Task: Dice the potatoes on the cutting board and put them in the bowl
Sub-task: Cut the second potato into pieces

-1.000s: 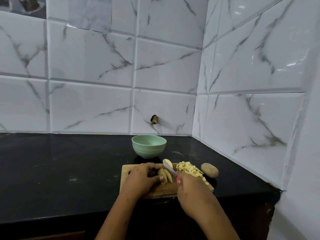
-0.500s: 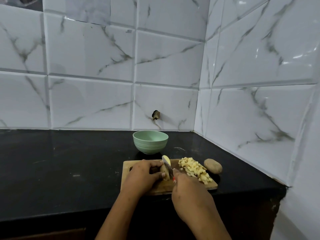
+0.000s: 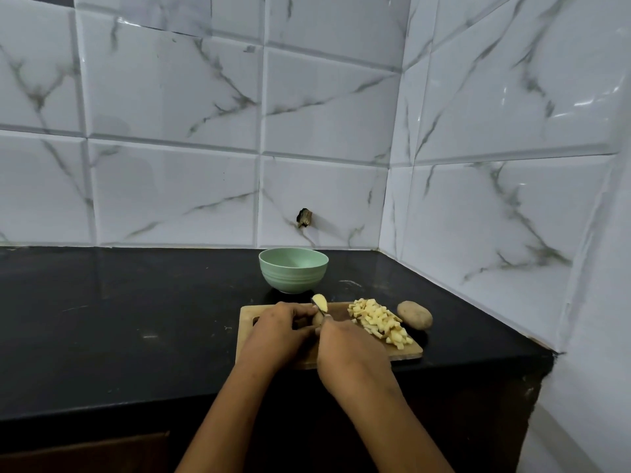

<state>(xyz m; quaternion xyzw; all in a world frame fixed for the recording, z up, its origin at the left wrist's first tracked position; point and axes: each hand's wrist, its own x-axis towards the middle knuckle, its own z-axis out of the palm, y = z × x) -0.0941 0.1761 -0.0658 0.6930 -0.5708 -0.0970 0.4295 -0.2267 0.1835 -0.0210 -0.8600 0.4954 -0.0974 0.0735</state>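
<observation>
Behind the counter, white marble-veined tiles [image 3: 170,131] cover two walls that meet in a corner at about 1 o'clock. The black countertop [image 3: 119,319] runs below them. A wooden cutting board [image 3: 403,353] lies near its front edge.

The left hand [image 3: 278,331] reaches in from 7 o'clock and rests on the board's left half. Its fingers are curled down over a potato piece [image 3: 320,303] and hold it against the wood. The right hand [image 3: 351,356] comes from 5 o'clock, fisted around a knife [image 3: 327,315]. The handle is hidden inside the grip.

At 12 o'clock from the board, just beyond its far edge, stands a pale green bowl [image 3: 293,271]. Its inside cannot be seen from this angle. A pile of diced potato [image 3: 379,320] covers the board's right half, stretching toward 4 o'clock. A whole unpeeled potato [image 3: 415,314] lies on the counter at 2 o'clock, just beside the board's far right corner and near the pile.

The potato piece shows a pale cut face above the left fingertips. Only a short stretch of the knife's blade shows, lying against that piece between the two hands.
</observation>
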